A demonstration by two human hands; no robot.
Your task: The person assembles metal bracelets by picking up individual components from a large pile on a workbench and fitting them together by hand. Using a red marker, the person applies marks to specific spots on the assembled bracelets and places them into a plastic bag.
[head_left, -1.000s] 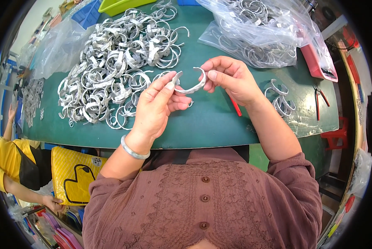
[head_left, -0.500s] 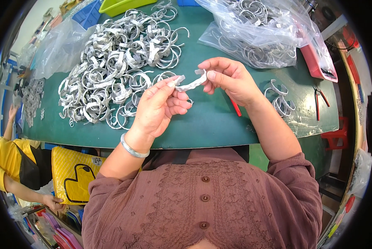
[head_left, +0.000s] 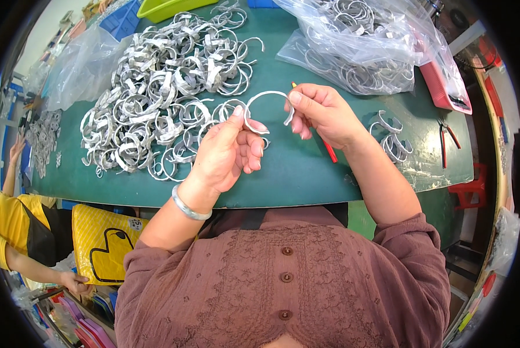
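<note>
A thin grey-white open cuff bracelet (head_left: 268, 93) is held up between my hands, its gap turned toward me. My left hand (head_left: 228, 146) pinches one side between thumb and fingers. At the other end, my right hand (head_left: 322, 115) grips it with thumb and forefinger. A big heap of similar grey cuffs (head_left: 161, 98) lies on the table just left of my left hand. Partly covered by my right hand is a tool with red handles (head_left: 330, 152). Two loose cuffs (head_left: 392, 139) rest to the right of my right forearm.
Clear plastic bags of cuffs (head_left: 353, 52) stand at the far right beside a pink tray (head_left: 443, 87). Red-handled pliers (head_left: 444, 142) lie at the right on the green table (head_left: 306, 180). Green (head_left: 170, 7) and blue bins (head_left: 121, 22) are at the back. At left sits another person (head_left: 22, 223) in yellow.
The cuff has been turned from its broad outer face to edge-on, its arc now upward. My fingers have shifted along it. The other person's raised hand has moved up slightly.
</note>
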